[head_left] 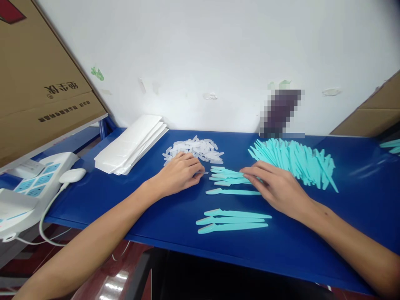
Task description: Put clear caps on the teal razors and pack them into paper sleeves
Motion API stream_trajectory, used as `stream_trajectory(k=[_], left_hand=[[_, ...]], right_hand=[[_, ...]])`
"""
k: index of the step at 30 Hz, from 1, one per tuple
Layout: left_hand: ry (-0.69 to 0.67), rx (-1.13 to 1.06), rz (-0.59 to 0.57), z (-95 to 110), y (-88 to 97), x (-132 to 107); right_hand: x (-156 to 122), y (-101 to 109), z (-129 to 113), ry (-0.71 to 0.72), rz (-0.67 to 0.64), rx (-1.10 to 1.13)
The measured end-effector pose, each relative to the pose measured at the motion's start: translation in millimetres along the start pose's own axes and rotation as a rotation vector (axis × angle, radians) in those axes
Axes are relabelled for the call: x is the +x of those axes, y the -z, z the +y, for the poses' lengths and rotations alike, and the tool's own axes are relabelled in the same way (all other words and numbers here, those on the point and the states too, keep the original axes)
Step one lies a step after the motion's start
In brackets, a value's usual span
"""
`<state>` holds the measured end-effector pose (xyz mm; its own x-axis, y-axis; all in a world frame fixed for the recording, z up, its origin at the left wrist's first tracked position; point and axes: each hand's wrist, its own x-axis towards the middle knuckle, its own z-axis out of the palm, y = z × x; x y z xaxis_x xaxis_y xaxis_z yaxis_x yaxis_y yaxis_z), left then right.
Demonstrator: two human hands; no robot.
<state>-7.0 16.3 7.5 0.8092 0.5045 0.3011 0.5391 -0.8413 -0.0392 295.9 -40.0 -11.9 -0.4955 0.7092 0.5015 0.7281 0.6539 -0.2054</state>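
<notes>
My left hand (184,173) is closed in a pinch beside a pile of small translucent blade caps (196,148). A clear cap (206,172) sticks out from its fingertips. My right hand (278,187) pinches the handle end of a turquoise eyebrow razor (233,173), whose head points left toward that cap. Several similar razors lie close under it. A single razor (233,192) rests just below, parallel to the table edge. Nearer to me is a group of 3 razors (234,220). A large heap of razors (293,160) lies beyond my right hand.
White padded envelopes (131,143) are stacked at the back left of the blue table (175,225). A white power strip (40,179) with a plugged-in charger and cable stands left. Cardboard boxes (40,83) flank both sides. A pixelated dark object (281,112) leans on the wall.
</notes>
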Motion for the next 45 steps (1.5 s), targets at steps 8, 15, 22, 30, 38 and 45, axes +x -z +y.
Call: stream_trajectory(k=[8, 15, 22, 30, 38, 45], left_hand=[[-0.054, -0.082, 0.243, 5, 1.4, 1], [-0.102, -0.153, 0.319, 19, -8.2, 5], [-0.093, -0.149, 0.256, 28, -16.5, 7], [-0.057, -0.144, 0.24, 34, -20.3, 10], [0.113, 0.119, 0.032, -37, 12.4, -9], [0.174, 0.099, -0.137, -45, 13.5, -16]], right_hand=[[-1, 3, 1, 0.023, 0.015, 0.02], [0, -1, -12, 0.076, 0.013, 0.098], [4, 12, -12, -0.04, -0.037, 0.022], [2, 18, -12, -0.133, -0.063, 0.176], [2, 14, -28, 0.108, -0.362, 0.198], [3, 18, -34, 0.031, -0.5, 0.183]])
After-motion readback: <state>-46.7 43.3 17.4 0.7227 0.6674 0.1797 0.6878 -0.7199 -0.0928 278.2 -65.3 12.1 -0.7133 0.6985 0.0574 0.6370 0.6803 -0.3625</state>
